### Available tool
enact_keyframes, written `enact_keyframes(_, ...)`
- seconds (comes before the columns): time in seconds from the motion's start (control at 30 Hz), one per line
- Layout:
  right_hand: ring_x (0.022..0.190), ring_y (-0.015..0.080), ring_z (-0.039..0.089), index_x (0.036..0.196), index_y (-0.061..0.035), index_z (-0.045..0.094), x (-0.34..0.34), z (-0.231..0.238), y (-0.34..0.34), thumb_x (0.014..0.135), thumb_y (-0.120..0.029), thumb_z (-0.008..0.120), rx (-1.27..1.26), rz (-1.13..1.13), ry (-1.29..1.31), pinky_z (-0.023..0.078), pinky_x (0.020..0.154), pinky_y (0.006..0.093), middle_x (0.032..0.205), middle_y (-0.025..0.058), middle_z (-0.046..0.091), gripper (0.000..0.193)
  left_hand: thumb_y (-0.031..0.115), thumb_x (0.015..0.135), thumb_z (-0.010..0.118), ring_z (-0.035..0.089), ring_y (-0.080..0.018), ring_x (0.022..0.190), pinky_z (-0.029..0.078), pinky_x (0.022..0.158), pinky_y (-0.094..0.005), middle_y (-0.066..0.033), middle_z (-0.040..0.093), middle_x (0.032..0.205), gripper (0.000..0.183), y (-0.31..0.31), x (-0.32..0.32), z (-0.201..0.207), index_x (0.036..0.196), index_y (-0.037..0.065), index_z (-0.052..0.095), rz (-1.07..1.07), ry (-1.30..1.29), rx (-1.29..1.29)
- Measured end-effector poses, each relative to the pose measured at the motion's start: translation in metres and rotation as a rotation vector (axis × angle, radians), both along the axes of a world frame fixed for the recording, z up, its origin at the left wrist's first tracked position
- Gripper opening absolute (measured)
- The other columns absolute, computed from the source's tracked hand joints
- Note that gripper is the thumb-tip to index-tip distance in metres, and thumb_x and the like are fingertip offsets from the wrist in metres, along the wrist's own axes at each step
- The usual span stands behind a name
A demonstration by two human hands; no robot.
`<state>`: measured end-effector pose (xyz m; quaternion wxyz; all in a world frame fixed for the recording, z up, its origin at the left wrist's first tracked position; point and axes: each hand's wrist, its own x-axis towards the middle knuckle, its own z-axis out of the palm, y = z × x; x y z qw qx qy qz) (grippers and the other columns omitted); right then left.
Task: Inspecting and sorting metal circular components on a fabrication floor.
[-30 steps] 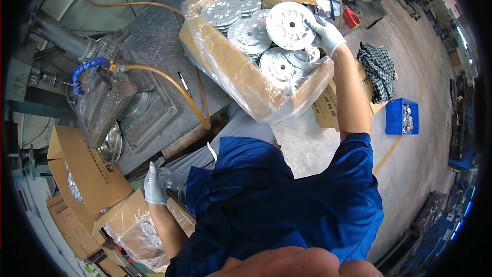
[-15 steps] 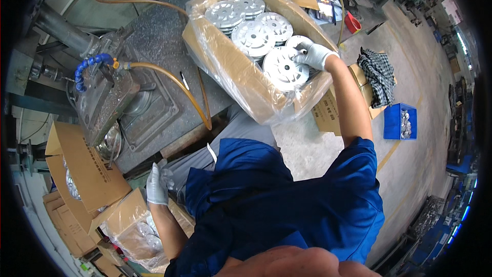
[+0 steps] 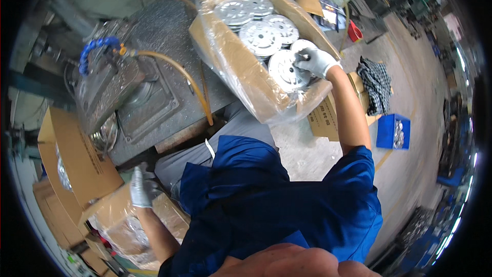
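Note:
My right hand (image 3: 313,63), in a white glove, reaches into a plastic-lined cardboard box (image 3: 233,69) on the grey metal table. Its fingers are curled against a silvery spoked metal disc (image 3: 285,73) at the near right end of the box; the fingertips partly hide their grip. Stacks of similar discs (image 3: 260,38) fill the rest of the box. On the other side, my gloved left hand (image 3: 140,190) hovers beside my grey trouser leg, above a second plastic-lined box (image 3: 123,225). Its fingers are stretched and slightly blurred, with nothing seen in them.
At left stands a machine with a blue segmented coolant hose (image 3: 97,48) and chip-strewn bed. An orange hose (image 3: 187,74) crosses the table (image 3: 159,25). An open carton (image 3: 77,159) stands below left. On the right are a checkered cloth (image 3: 374,84) and a blue bin (image 3: 393,132) with metal parts.
My left hand has shifted a little left and downward, away from my leg. My right hand stays at the same disc, and the whole view has turned slightly.

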<state>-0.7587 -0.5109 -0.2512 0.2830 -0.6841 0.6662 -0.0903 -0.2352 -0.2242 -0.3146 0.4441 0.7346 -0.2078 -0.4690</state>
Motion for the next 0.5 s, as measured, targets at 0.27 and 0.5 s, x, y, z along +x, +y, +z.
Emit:
enact_keyframes(0.27, 0.099, 0.0241, 0.058, 0.122, 0.0067, 0.051, 0.037, 0.071, 0.073, 0.093, -0.020, 0.048, -0.018, 0.164, -0.162, 0.047, 0.088, 0.0346, 0.112, 0.0137, 0.061, 0.039, 0.044, 0.088, 0.055, 0.049, -0.0085, 0.059, 0.040, 0.056, -0.0240, -0.0025, 0.060, 0.071, 0.042, 0.160, 0.120, -0.003, 0.109, 0.009, 0.066, 0.697, -0.392, 0.118)
enact_keyframes(0.5, 0.071, 0.0073, 0.048, 0.112, -0.0004, 0.058, 0.149, 0.015, 0.096, 0.085, -0.028, 0.066, 0.620, 0.714, -0.338, 0.040, 0.064, 0.0209, 0.083, -0.0003, 0.058, 0.039, 0.050, 0.085, 0.055, 0.058, -0.0337, 0.100, 0.050, 0.080, -0.0431, -0.0172, 0.056, 0.120, 0.065, 0.427, 0.172, -0.227, 0.129, 0.002, 0.046, 1.237, -0.027, 0.388)
